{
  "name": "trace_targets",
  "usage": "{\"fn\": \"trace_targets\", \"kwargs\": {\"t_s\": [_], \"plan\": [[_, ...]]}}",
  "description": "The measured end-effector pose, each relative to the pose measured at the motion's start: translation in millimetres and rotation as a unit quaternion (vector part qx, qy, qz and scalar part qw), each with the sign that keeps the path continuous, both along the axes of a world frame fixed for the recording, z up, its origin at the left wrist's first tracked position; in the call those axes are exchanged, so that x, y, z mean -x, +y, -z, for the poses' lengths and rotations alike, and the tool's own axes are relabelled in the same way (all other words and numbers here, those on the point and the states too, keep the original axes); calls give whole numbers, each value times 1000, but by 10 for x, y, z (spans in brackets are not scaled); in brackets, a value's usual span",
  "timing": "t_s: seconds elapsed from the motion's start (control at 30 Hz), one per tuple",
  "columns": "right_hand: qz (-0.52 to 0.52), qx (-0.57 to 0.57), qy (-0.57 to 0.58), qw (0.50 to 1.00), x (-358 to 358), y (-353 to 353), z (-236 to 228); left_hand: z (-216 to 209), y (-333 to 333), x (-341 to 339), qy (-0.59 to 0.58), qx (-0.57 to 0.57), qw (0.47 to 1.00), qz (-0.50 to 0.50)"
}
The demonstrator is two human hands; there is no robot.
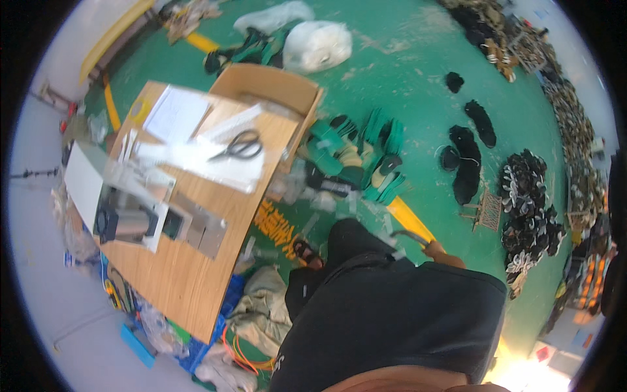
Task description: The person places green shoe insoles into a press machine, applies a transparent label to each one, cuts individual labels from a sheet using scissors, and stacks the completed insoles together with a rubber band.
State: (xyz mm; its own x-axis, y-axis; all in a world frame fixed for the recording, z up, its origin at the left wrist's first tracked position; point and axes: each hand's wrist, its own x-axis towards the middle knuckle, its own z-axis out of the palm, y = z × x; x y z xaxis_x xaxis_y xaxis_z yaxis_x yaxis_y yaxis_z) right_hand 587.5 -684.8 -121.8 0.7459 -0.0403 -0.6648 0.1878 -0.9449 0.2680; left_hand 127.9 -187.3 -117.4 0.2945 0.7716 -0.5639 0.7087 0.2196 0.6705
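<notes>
My right hand [433,249] shows beside my black-clothed body, just past the hip. Its fingers are closed on a thin, curved grey object [409,235] that juts out to the left; its exact kind is too blurred to tell. My left hand does not show. To my left stands a wooden-topped table [173,287]. On it lie black-handled scissors [244,145] over white sheets [196,157], a pad of paper [176,112] and a machine with a clear cover and metal plate [208,225].
An open cardboard box [261,81] adjoins the table's far end. Green bundles [356,147] and white plastic bags [318,47] lie on the green floor. Black piles [465,166] and heaped gloves or similar items [526,209] are at right. Cloth and orange cord [238,356] lie near the table.
</notes>
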Motion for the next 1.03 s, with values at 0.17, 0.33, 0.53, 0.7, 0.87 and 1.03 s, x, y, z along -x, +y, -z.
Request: {"fn": "trace_targets", "kwargs": {"t_s": [0.17, 0.33, 0.53, 0.7, 0.87, 1.03], "plan": [[159, -3, 5, 987, 377, -946, -9, -3, -433, -208, 24, 2, 998, 57], [179, -61, -66, 980, 566, -1008, -260, -153, -746, -360, 68, -4, 993, 98], [194, -33, -79, 977, 615, -1489, -151, -56, -549, -427, 3, -200, 916, 349], [211, -27, -31, 977, 512, -1509, -378, -509, -329, -1744, 20, -106, 890, 442], [104, -13, -81, 991, 561, -363, -472, -313, -91, -2018, -48, 43, 955, 290], [158, -64, 20, 985, 163, 294, -345, -581, 151, -2327, -31, 163, 959, 231]]}}
